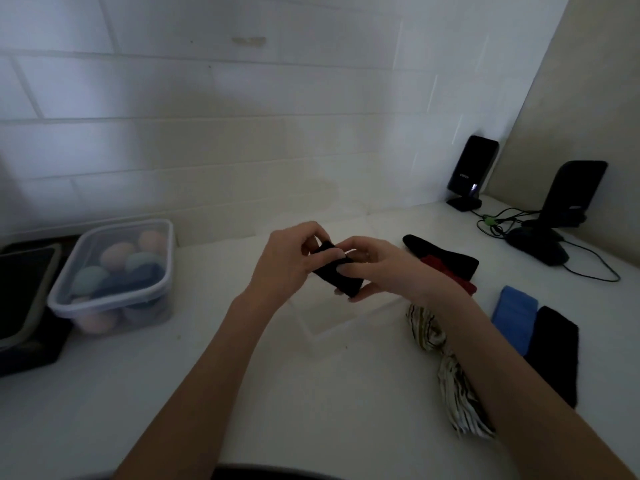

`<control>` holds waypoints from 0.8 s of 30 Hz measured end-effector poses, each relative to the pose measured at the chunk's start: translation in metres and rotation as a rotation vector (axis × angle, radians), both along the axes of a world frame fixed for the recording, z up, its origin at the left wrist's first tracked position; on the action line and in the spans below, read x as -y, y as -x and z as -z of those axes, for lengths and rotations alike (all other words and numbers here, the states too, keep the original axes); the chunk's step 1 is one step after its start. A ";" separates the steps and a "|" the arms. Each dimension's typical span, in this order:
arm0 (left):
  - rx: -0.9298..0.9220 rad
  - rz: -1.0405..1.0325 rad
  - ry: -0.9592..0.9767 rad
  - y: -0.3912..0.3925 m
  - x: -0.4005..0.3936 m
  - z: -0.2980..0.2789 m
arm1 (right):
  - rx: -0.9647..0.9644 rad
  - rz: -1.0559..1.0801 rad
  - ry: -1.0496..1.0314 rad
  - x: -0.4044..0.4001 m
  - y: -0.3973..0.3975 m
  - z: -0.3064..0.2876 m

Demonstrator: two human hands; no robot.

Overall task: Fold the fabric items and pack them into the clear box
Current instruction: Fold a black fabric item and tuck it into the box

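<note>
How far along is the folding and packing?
Early on. The clear box under the hands looks empty. Both the left hand and right hand are folding a small black cloth. Still waiting on the counter: a black-and-red piece, a blue one, a black one and a striped one.

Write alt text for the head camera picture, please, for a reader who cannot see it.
Two bare hands, left hand and right hand, hold a small folded black cloth above a white counter. On the left stands a clear lidded box of rolled fabric; black, red, blue and striped cloths lie on the right.
</note>
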State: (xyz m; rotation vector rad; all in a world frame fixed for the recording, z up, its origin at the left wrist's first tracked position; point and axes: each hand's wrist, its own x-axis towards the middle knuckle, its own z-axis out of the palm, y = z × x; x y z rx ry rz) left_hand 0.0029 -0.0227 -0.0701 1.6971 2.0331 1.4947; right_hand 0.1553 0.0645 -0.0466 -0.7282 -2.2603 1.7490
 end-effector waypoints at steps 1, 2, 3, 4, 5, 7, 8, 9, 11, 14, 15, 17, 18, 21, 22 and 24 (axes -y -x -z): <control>-0.001 -0.035 -0.025 -0.002 0.004 0.000 | 0.012 0.017 -0.024 0.002 0.001 0.001; -0.022 -0.084 -0.061 -0.005 0.008 0.001 | 0.029 0.045 -0.069 0.004 0.003 0.003; -0.062 -0.148 -0.105 -0.007 0.014 0.002 | 0.053 0.077 -0.142 0.005 0.005 0.004; -0.103 -0.217 -0.149 -0.010 0.020 0.004 | 0.080 0.107 -0.223 0.005 0.006 0.006; -0.126 -0.282 -0.183 -0.013 0.027 0.005 | 0.104 0.132 -0.277 0.006 0.007 0.007; -0.127 -0.369 -0.195 -0.018 0.041 0.012 | 0.132 0.166 -0.268 0.009 0.008 0.008; -0.122 -0.390 -0.173 -0.020 0.047 0.016 | 0.142 0.168 -0.235 0.011 0.007 0.008; -0.115 -0.399 -0.137 -0.022 0.052 0.020 | 0.154 0.163 -0.204 0.014 0.007 0.007; -0.092 -0.390 -0.067 -0.022 0.057 0.028 | 0.211 0.134 -0.197 0.019 0.006 0.005; -0.036 -0.346 -0.011 -0.021 0.056 0.033 | 0.382 0.089 -0.365 0.028 0.009 0.004; -0.023 -0.335 -0.012 -0.021 0.055 0.033 | 0.433 0.070 -0.429 0.032 0.011 0.004; -0.012 -0.325 -0.021 -0.022 0.054 0.032 | 0.503 0.049 -0.532 0.039 0.016 0.004; -0.011 -0.324 -0.022 -0.022 0.054 0.032 | 0.520 0.049 -0.566 0.041 0.018 0.004; -0.011 -0.327 -0.017 -0.022 0.054 0.032 | 0.524 0.028 -0.643 0.046 0.027 0.008; -0.015 -0.329 -0.014 -0.022 0.055 0.032 | 0.506 0.019 -0.661 0.047 0.028 0.009; -0.020 -0.332 -0.010 -0.022 0.055 0.032 | 0.447 0.023 -0.655 0.049 0.028 0.011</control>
